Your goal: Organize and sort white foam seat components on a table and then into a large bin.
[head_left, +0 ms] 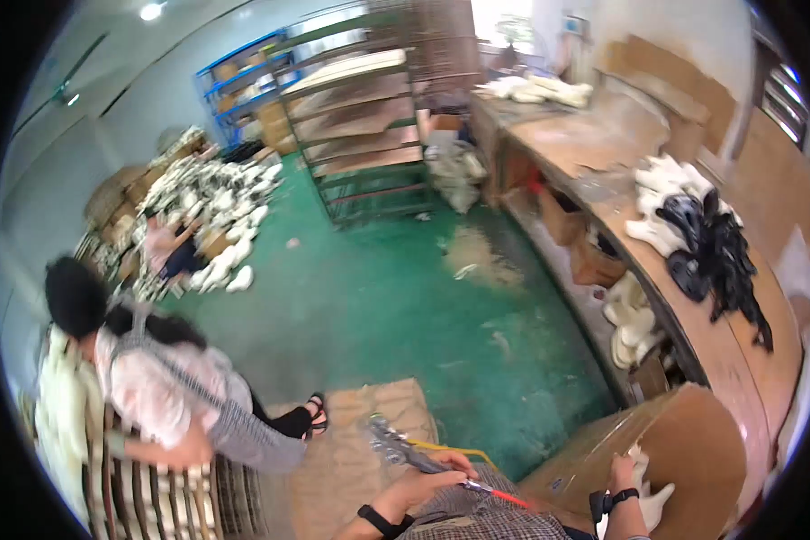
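My left hand (436,479), with a dark band on the wrist, is closed around a grey metal tool (405,453). The tool has a bulky shiny head, and a thin red part (504,495) runs from it toward my right; its exact kind is blurred. Over by the large cardboard box (594,441), my right hand (621,471) grips a white moulded piece (659,500) with rounded projections. A yellow tube or wire (459,450) curves close to the tool. Checked cloth covers my lap between the two hands.
A co-worker (175,387) bends over a slatted rack (166,495) at left; another person (166,252) sits by a heap of white pieces (225,202). A tall shelf rack (360,135) stands ahead. Along the right runs a workbench (594,153) bearing white and black pieces (706,243).
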Demonstrator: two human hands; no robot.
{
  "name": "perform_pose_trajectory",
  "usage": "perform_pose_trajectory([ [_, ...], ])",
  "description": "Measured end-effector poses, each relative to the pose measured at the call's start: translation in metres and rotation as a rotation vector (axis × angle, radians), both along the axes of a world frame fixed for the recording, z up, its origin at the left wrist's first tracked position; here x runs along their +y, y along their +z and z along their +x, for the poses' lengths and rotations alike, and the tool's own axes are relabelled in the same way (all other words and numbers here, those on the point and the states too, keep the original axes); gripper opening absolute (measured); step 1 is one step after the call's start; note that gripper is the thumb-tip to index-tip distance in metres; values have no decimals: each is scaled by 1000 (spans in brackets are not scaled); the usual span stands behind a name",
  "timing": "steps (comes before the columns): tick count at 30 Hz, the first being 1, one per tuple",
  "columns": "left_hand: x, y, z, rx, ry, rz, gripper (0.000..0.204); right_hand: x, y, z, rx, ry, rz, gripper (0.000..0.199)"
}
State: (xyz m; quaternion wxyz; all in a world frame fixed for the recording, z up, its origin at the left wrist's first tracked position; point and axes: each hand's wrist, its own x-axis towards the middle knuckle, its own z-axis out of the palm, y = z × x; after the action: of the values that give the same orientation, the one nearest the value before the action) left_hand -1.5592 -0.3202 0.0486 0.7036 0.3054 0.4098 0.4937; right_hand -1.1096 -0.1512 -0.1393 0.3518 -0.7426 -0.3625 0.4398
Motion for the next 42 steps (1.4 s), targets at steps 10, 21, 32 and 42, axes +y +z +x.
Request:
perform_pose_trajectory([
  [10,240,-34,-119,-57,-162,-212,20,42,-12,-46,-308,-136,16,28],
  [21,486,9,12,122,-1134,-277,23,241,41,-160,-425,-288,-213,28],
  [32,528,16,192,304,-1942,-230,20,197,208,-192,799,-361,455,69],
  [42,473,14,237,32,-2380,846,42,56,211,-207,602,-850,242,31],
])
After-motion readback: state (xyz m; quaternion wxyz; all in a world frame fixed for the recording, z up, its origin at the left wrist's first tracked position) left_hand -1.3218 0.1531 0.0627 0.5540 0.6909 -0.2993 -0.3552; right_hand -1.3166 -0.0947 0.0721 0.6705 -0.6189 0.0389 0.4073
